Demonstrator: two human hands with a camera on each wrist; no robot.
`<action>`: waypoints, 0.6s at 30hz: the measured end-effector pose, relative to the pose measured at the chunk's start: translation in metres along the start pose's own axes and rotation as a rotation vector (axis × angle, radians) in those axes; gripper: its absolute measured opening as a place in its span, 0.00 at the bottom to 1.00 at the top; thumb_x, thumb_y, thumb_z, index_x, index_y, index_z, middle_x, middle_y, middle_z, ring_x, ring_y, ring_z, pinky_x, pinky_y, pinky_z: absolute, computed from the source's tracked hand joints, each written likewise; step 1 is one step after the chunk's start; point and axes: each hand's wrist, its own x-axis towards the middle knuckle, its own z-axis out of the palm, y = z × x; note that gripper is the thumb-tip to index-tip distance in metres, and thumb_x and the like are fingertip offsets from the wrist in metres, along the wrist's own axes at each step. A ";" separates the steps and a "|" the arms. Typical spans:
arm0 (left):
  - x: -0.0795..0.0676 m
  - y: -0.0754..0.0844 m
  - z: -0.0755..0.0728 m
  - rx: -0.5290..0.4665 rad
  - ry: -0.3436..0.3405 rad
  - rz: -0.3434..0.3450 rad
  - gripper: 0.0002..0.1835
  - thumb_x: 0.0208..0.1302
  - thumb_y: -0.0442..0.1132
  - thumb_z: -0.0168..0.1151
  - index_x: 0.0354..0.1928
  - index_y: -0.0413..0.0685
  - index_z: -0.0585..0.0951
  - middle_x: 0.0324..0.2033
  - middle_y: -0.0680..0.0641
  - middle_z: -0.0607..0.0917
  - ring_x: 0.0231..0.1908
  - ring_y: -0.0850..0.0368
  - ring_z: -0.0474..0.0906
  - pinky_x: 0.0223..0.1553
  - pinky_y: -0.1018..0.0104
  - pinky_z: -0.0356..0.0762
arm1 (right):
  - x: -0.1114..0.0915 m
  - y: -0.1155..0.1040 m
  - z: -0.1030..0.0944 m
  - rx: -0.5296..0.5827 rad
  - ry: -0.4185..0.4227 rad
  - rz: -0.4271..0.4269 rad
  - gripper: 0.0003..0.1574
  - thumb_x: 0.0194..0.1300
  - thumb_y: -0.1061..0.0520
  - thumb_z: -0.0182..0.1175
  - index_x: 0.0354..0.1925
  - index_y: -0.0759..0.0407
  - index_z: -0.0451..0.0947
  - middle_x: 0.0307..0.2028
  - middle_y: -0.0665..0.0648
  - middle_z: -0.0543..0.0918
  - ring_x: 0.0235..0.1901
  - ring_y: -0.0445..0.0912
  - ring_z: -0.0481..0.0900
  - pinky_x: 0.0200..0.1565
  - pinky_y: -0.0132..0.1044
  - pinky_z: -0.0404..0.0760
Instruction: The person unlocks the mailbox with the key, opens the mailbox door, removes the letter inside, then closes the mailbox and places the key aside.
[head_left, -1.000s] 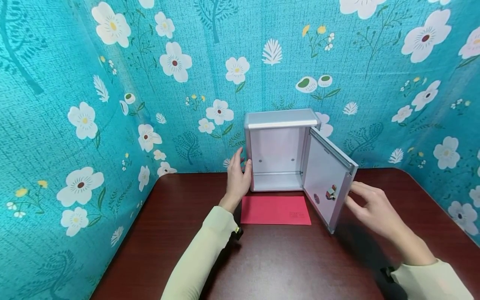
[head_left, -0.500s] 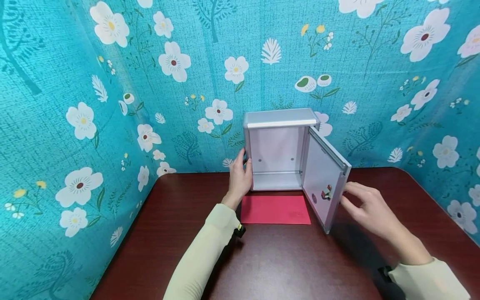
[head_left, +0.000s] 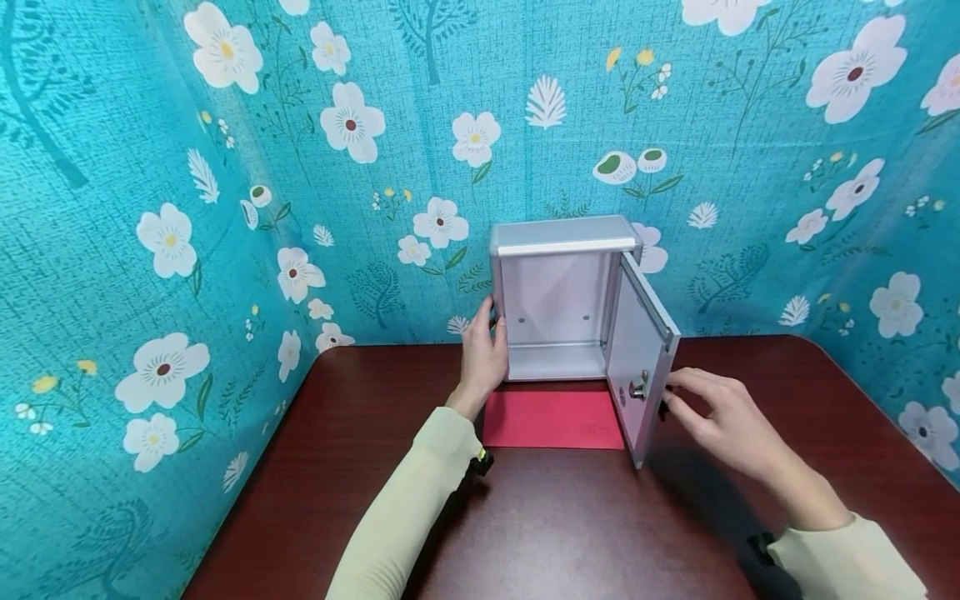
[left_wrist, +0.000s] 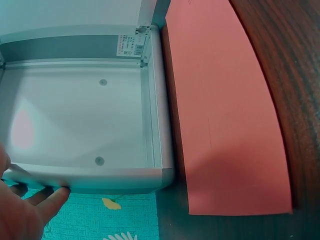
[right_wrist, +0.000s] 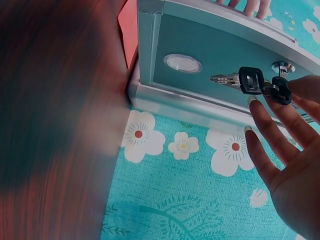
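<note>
A silver-grey metal box (head_left: 564, 233) stands upright against the back, its inside bare and its hinged door (head_left: 636, 333) swung out to the right. My left hand (head_left: 482, 358) holds the box's left side wall, thumb at the front edge, fingers along the outside. At the door's outer face, my right hand (head_left: 723, 417) pinches the black head of a key (right_wrist: 282, 91) in the lock (right_wrist: 283, 67). From that key's ring dangles a second key (right_wrist: 251, 81). The lock's inner latch (head_left: 639, 386) shows on the door's inner side.
A flat red envelope (head_left: 553, 420) lies on the dark wood table (head_left: 570, 525) just in front of the box, close by the door's lower edge. Behind the table hangs a turquoise floral cloth (head_left: 405, 100). A printed label (left_wrist: 131, 46) sits inside the box.
My right hand has moved left with the key, swinging the door partway in toward the box. My left hand has closed in against the box's side; the envelope lies as before.
</note>
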 end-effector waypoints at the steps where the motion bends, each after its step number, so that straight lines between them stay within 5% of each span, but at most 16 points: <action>1: 0.000 0.000 0.000 0.001 0.000 -0.001 0.28 0.81 0.36 0.49 0.77 0.39 0.62 0.71 0.38 0.71 0.66 0.44 0.75 0.60 0.54 0.78 | 0.000 -0.001 0.001 -0.004 0.000 -0.003 0.23 0.60 0.68 0.70 0.54 0.59 0.85 0.45 0.51 0.88 0.40 0.40 0.83 0.48 0.13 0.72; 13: 0.001 -0.002 0.000 0.004 -0.002 -0.007 0.28 0.81 0.36 0.49 0.77 0.39 0.62 0.72 0.39 0.70 0.66 0.46 0.74 0.61 0.57 0.77 | 0.010 -0.013 0.014 -0.001 -0.024 -0.034 0.17 0.62 0.68 0.68 0.50 0.58 0.85 0.43 0.49 0.87 0.40 0.40 0.83 0.46 0.18 0.75; 18: 0.000 0.000 0.000 0.001 0.004 0.001 0.27 0.81 0.36 0.49 0.77 0.39 0.62 0.72 0.38 0.71 0.66 0.46 0.75 0.60 0.55 0.78 | 0.015 -0.019 0.023 -0.003 -0.055 -0.034 0.19 0.63 0.66 0.68 0.52 0.54 0.85 0.46 0.47 0.87 0.43 0.41 0.83 0.45 0.33 0.83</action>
